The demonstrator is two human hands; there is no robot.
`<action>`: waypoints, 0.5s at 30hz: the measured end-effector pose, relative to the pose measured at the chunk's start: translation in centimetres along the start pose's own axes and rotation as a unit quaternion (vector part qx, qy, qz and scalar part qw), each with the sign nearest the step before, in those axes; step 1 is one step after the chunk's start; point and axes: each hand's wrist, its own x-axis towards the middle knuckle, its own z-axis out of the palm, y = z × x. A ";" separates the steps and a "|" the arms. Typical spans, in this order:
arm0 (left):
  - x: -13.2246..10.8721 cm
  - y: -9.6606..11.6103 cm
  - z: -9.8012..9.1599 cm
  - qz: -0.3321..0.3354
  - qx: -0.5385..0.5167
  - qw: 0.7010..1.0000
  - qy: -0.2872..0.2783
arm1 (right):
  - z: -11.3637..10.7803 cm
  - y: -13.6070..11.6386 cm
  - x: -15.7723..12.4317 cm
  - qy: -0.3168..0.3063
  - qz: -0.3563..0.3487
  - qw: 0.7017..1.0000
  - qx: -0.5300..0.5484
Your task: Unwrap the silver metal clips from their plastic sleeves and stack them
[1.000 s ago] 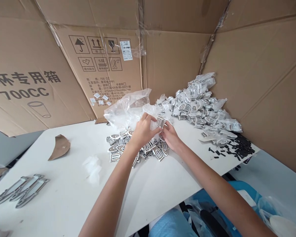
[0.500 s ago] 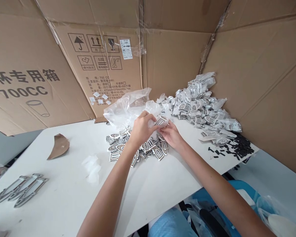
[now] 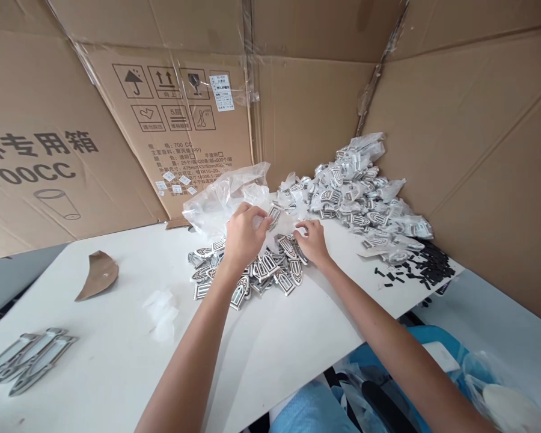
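We had a small metal piece [image 3: 274, 218] at the fingertips of our left hand [image 3: 244, 236], thumb and fingers drawn nearly together on it, above the back of a loose pile of metal pieces [image 3: 267, 264] on the white table [image 3: 279, 349]. Our right hand [image 3: 313, 240] was beside the pile, thumb and forefinger curled toward each other; we could not tell whether anything was between them.

Just behind the pile, we saw a large crumpled clear bag [image 3: 225, 192], whose contents we could not make out. To its right rose a heap of small clear bags [image 3: 356, 198] with similar metal pieces inside, and black strips [image 3: 435, 264] lay loose in front of it. Below the table edge, a blue tub [image 3: 435, 334] held clear plastic and a white object [image 3: 442, 356].

On the left cardboard panel [image 3: 22, 78] we read 杯专用箱 over "700CC", above a drawn cup. The middle panel [image 3: 130, 156] carried handling symbols, among them an umbrella, arrows marked 向上, a glass and "5层". Beneath them we read "700 CC" and 25个/条X20条/箱=500个/箱. A white label [image 3: 222, 92] beside the symbols and several little stickers [image 3: 177, 188] lower down had print too small for us to read.
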 end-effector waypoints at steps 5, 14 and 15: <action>0.2 -0.4 -0.2 0.005 0.030 0.999 -0.015 | -1.1 2.2 1.1 -0.003 -0.007 0.988 -0.156; 0.1 0.0 -0.3 0.011 0.038 0.999 0.013 | -0.8 3.5 2.1 -0.015 -0.005 0.971 -0.240; 0.1 0.1 -0.3 0.011 0.037 0.999 0.018 | -0.8 3.4 2.1 -0.008 -0.008 0.971 -0.241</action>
